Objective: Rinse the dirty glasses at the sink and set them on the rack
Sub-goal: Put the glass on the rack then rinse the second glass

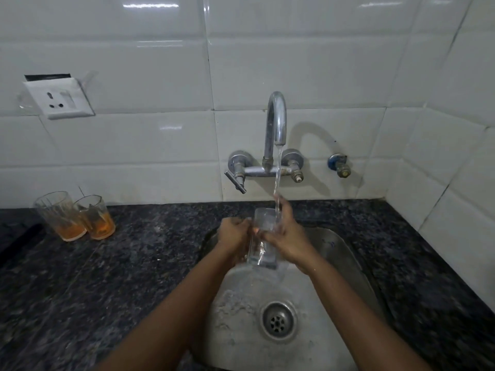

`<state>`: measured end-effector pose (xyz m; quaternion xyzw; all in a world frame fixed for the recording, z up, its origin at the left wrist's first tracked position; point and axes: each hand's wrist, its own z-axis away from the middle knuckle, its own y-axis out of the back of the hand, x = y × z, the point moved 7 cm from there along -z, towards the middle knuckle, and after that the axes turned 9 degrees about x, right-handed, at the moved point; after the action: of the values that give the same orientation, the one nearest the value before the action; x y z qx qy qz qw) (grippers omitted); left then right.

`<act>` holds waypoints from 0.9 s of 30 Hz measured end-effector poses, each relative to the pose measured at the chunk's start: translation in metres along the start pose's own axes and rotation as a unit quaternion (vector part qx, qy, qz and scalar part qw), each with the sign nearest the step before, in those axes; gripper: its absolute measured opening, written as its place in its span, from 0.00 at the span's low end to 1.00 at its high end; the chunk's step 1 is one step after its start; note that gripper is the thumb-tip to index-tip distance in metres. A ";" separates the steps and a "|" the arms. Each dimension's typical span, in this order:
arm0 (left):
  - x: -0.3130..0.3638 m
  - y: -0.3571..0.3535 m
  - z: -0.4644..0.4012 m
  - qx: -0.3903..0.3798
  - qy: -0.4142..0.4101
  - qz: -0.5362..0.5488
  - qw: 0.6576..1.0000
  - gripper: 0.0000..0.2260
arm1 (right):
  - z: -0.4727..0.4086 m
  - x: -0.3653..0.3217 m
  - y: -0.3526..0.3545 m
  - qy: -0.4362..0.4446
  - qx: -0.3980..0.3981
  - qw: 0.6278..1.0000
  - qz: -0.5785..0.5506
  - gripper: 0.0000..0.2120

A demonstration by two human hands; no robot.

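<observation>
A clear glass (263,238) is held upright over the steel sink (345,253), under the stream of water running from the chrome tap (276,121). My left hand (234,234) grips its left side. My right hand (285,232) wraps round its right side, with the fingers up at the rim where the water lands. Two dirty glasses stand on the dark counter at the far left, each with orange residue at the bottom: one on the left (60,215) and one beside it (95,216). No rack is in view.
The sink drain (278,321) lies below my hands. The tap's lever (235,182) and a blue-capped valve (338,164) stick out from the white tiled wall. A wall socket (59,99) is at upper left. Speckled counter (134,263) surrounds the sink.
</observation>
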<state>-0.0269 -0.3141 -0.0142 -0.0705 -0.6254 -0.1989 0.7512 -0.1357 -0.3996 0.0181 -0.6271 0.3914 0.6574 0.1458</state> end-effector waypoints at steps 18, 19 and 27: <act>0.087 0.013 -0.062 0.161 -0.202 -0.256 0.931 0.14 | -0.003 -0.045 0.032 0.209 0.140 0.944 0.212 0.28; 0.089 0.011 -0.060 0.159 -0.212 -0.260 0.929 0.12 | -0.004 -0.045 0.032 0.211 0.141 0.944 0.210 0.29; 0.089 -0.002 -0.031 0.188 -0.272 -0.356 0.874 0.20 | -0.002 -0.040 0.040 0.233 0.151 0.949 0.150 0.27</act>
<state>0.0126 -0.3453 0.0654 0.2484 -0.8136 -0.3046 0.4285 -0.1550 -0.4153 0.0695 -0.6675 0.5987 0.4404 0.0440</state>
